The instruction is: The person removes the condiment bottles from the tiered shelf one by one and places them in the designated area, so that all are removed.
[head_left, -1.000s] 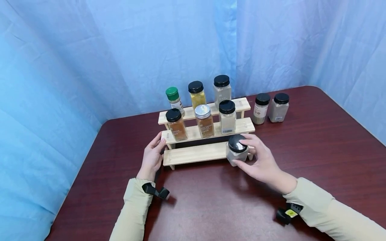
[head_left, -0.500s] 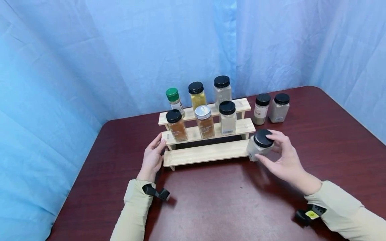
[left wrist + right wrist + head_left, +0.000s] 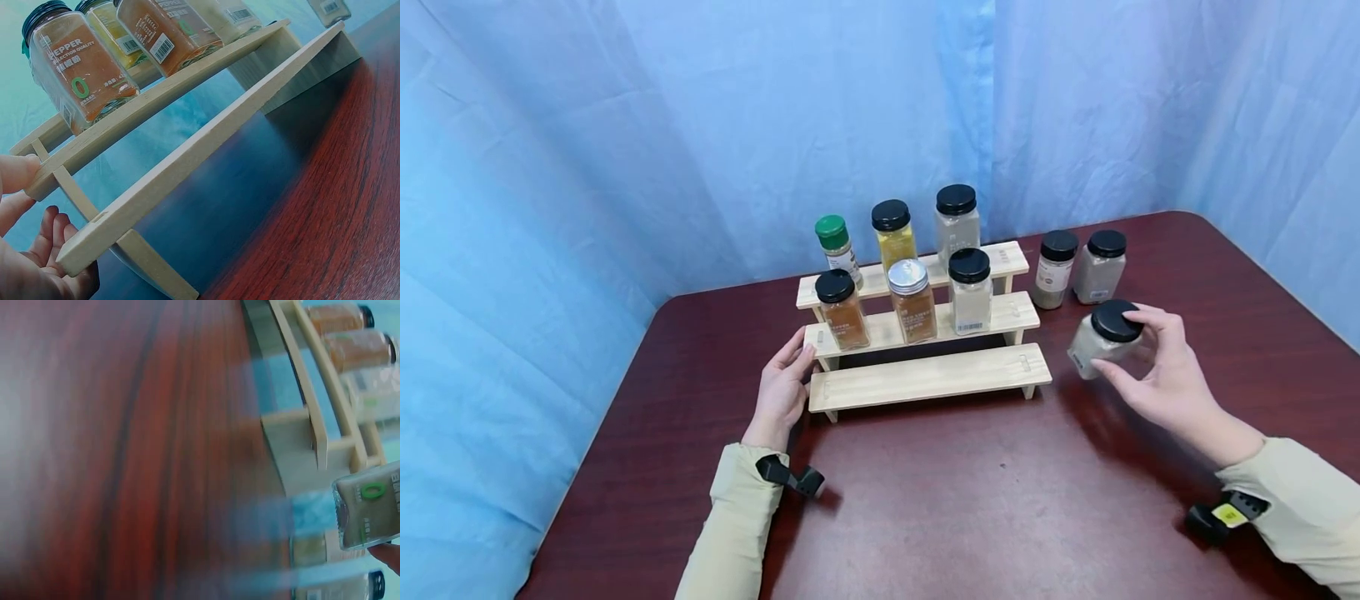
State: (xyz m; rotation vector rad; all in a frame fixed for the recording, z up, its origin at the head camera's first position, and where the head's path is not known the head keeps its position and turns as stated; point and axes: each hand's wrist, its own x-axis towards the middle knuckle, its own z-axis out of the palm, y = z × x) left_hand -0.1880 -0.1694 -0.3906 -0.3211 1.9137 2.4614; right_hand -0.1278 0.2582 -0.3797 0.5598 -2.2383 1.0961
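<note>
My right hand [image 3: 1176, 383] grips a square clear spice jar [image 3: 1092, 348] by its black lid and lower side, tilted and held above the table to the right of the rack. Greyish powder fills that jar [image 3: 369, 506] in the right wrist view. With thumb on top and a finger beneath, my left hand [image 3: 781, 396] pinches the left end of the middle tier of a three-tier wooden rack [image 3: 925, 379]. Jars of orange-brown spice, such as the pepper jar [image 3: 78, 69], stand on the middle tier. The bottom tier is bare.
On the top tier are a green-capped shaker [image 3: 838, 248], a yellow spice jar [image 3: 894, 237] and a grey one [image 3: 957, 225]. Two black-lidded jars, one a round labelled shaker [image 3: 1052, 271], the other a square jar [image 3: 1099, 271], stand on the dark red table [image 3: 925, 508] right of the rack. Blue curtains [image 3: 760, 125] hang behind.
My right hand has moved right with the spice jar, from over the bottom tier's right end to beyond the rack. My left hand stays at the rack's left end.
</note>
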